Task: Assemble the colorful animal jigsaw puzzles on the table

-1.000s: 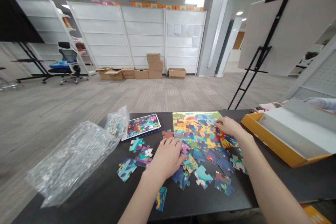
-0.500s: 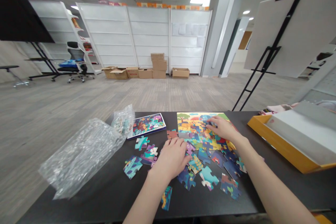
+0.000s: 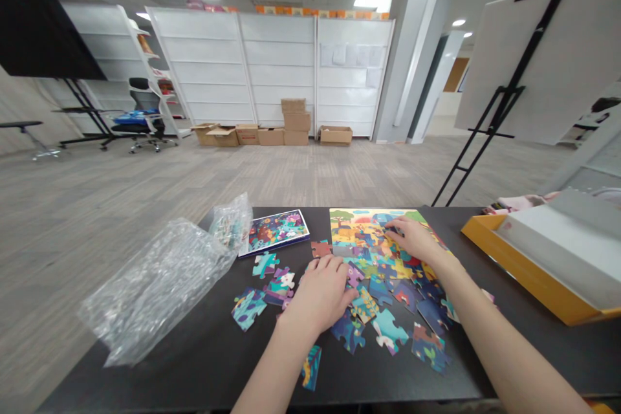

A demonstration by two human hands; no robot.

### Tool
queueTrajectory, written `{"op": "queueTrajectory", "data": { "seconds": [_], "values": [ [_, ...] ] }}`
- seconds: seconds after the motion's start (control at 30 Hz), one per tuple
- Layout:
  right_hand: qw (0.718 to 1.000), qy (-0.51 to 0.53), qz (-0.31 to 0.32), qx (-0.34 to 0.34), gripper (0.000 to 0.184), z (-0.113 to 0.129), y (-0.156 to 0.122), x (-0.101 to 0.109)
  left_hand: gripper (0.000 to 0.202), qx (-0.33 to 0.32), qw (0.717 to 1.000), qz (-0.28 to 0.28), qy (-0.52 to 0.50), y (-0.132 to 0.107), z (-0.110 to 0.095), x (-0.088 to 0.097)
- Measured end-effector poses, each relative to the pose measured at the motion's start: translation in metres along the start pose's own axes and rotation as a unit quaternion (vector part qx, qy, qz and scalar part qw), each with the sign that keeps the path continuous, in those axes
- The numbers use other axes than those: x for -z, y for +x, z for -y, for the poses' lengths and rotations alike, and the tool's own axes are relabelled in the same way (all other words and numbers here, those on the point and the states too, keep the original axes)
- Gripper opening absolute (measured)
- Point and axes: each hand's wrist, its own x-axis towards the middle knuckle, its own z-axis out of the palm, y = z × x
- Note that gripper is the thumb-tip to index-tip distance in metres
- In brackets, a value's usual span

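Lightly, hands (image 3: pixel 323 294) touch knobbly cardboard puzzle pieces (image 3: pixel 388 330).

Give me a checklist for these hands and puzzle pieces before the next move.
Left hand off the loose pieces: not ok, it rests among them.
Right hand grip: cannot tell whether it holds a piece.
Loose pieces all on the table: ok.
Plastic wrap apart from the pieces: ok.
Picture card uncovered: ok.
Orange box apart from the puzzle: ok.
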Motion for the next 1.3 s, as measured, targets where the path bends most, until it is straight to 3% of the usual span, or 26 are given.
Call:
{"op": "queueTrajectory", "data": {
  "seconds": [0.27, 0.5, 0.7, 1.3],
  "values": [
    [1.0, -0.004, -0.009, -0.002, 0.027, 0.002, -0.001, 0.005, 0.037, 0.003, 1.0, 0.002, -0.002, 0.0, 0.0, 0.0],
    [0.995, -0.021, 0.0, -0.095, 0.031, -0.028, -0.006, 0.023, 0.038, -0.006, 1.0, -0.005, -0.003, 0.001, 0.002, -0.003],
    [0.991, -0.029, 0.03, -0.124, 0.031, -0.046, -0.011, 0.027, 0.037, -0.004, 1.0, -0.01, -0.003, 0.001, 0.003, -0.005],
    [0.988, -0.009, 0.077, -0.13, 0.028, -0.041, -0.012, 0.031, 0.035, -0.017, 1.0, -0.017, -0.002, 0.0, 0.006, -0.007]
  ]
}}
